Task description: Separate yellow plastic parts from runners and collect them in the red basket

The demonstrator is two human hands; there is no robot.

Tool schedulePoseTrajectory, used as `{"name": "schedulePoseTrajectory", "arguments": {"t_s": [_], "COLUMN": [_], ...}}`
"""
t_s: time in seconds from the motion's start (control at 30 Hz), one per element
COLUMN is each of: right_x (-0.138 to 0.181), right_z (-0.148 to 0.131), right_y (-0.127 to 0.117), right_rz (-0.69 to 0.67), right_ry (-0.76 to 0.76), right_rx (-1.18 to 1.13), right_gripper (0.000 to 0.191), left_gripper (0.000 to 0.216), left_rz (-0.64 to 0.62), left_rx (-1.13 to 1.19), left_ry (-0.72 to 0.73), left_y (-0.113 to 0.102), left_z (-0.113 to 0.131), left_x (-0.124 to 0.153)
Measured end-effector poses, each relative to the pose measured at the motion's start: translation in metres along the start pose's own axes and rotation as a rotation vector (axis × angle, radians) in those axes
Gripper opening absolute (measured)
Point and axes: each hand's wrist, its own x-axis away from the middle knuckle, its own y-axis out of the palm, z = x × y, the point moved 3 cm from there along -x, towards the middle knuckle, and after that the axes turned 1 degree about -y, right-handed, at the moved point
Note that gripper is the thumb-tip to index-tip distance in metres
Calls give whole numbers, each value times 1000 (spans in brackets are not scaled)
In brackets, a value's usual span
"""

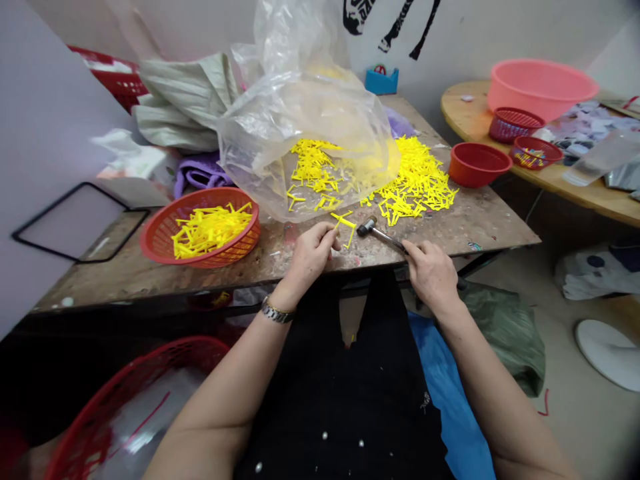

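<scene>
At the left of the worn brown wooden surface (pixel 120 280) lies a thin black rectangular frame (pixel 80 259). Next comes a round, orange-red openwork plastic basket (pixel 235 255) holding a pile of slim yellow plastic pieces (pixel 213 230). A large, clear, crumpled plastic bag (pixel 255 163) spreads behind the work area, with more yellow pieces in and before its mouth.

Before the bag, near the front edge, the left hand (pixel 311 253) has its thumb and fingers pinched together, apparently on one end of a thin, branched yellow plastic piece (pixel 345 221). This piece lies just to the right of those fingertips; its main bar slants from far left to near right, and a leg points back towards the person.

Just right of it sits the black head of a small metal-shafted hammer (pixel 387 239), touching or not I cannot tell. The shaft runs rightward and nearer to the right hand (pixel 431 273), closed round the handle end. The left hand is nearer to the piece; the hammer spans the right hand's gap.

Beyond, rightward, are a loose yellow heap (pixel 420 180) and a round red plastic bowl (pixel 480 175).
</scene>
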Motion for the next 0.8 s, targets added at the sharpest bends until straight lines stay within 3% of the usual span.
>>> {"name": "schedulePoseTrajectory", "arguments": {"t_s": [0.13,0.3,0.4,0.53,0.67,0.8], "right_x": [-4,-11,-15,-20,-32,-53], "right_z": [1,5,6,4,-5,-26], "right_y": [0,6,8,6,1,-3], "right_rz": [13,10,9,27,39,21], "right_ry": [-10,-13,-14,5,-36,-114], "right_rx": [-7,-28,-34,-52,-102,-161], "right_gripper": [38,37,36,32,31,33], "left_gripper": [19,18,23,19,22,22], "left_rz": [120,424,593,711,794,707], "left_rx": [-124,-376,-567,-842,-792,-517], "left_ry": [111,209,204,134,234,404], "left_y": [-31,-94,-132,-169,-169,-130], "left_z": [16,27,19,1,5,24], "left_x": [9,14,12,7,12,21]}}
